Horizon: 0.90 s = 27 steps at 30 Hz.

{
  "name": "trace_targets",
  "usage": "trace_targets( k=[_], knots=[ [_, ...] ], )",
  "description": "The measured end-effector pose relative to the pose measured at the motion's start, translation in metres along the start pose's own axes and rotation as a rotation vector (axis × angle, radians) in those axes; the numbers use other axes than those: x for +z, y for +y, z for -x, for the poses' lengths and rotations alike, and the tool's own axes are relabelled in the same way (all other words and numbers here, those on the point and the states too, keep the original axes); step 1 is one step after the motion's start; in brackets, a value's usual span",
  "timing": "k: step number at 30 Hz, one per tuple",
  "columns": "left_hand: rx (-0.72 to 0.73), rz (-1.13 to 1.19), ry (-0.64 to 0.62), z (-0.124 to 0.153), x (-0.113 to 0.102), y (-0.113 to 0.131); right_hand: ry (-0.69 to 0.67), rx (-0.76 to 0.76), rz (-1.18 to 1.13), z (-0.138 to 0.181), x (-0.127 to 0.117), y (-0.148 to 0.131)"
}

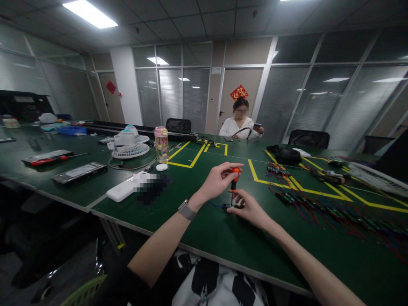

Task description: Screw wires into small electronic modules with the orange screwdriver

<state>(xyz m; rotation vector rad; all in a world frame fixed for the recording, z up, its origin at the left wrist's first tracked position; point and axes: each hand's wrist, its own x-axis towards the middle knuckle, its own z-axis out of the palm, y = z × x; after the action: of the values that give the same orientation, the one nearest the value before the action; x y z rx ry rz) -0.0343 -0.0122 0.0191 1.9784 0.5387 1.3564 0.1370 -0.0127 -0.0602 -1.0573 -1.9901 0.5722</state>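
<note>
My left hand [218, 180] is closed round the orange handle of a small screwdriver [234, 178], which stands upright with its tip down. My right hand [250, 207] pinches a small dark part with blue wires [228, 206] against the green table [207, 225], right under the screwdriver tip. A watch sits on my left wrist.
Bundles of red, blue and black wires [318, 204] lie to the right inside yellow tape lines. A white power bank [123, 190], a pink bottle [161, 144] and a white fan [127, 144] stand at left. A person in white [241, 123] sits across the table.
</note>
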Motion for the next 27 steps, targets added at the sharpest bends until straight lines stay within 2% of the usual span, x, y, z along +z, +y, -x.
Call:
trace_targets(
  k=[3,9,11,13,15,17,18,21,22,24,27],
  knots=[
    [-0.01,-0.011,0.064,0.002,-0.005,-0.005,-0.083,0.012,0.08,0.007,0.005,0.012],
    [0.03,-0.249,0.117,-0.005,0.001,-0.003,-0.06,0.005,0.094,0.01,0.008,0.012],
    [0.032,-0.306,0.069,-0.011,0.002,0.002,-0.056,-0.002,0.089,0.01,0.007,0.011],
    [0.027,-0.306,-0.031,-0.017,0.001,0.006,-0.056,-0.007,0.076,0.01,0.005,0.01],
    [0.019,-0.244,-0.152,-0.022,-0.001,0.007,-0.084,-0.01,0.064,0.01,0.002,0.011],
    [-0.027,-0.121,-0.222,-0.024,-0.002,0.001,-0.133,-0.01,0.062,0.011,0.0,0.011],
    [-0.043,-0.067,-0.173,-0.024,-0.002,-0.003,-0.147,-0.005,0.068,0.011,-0.001,0.012],
    [-0.034,-0.057,0.108,-0.019,0.0,-0.017,-0.13,0.021,0.103,0.012,-0.002,0.013],
    [-0.03,-0.068,0.151,-0.016,0.001,-0.02,-0.115,0.031,0.115,0.012,-0.002,0.013],
    [-0.022,-0.078,0.181,-0.012,0.001,-0.023,-0.099,0.037,0.134,0.012,-0.001,0.014],
    [-0.012,-0.013,0.095,-0.009,0.001,-0.02,-0.091,0.024,0.144,0.012,0.0,0.017]
  ],
)
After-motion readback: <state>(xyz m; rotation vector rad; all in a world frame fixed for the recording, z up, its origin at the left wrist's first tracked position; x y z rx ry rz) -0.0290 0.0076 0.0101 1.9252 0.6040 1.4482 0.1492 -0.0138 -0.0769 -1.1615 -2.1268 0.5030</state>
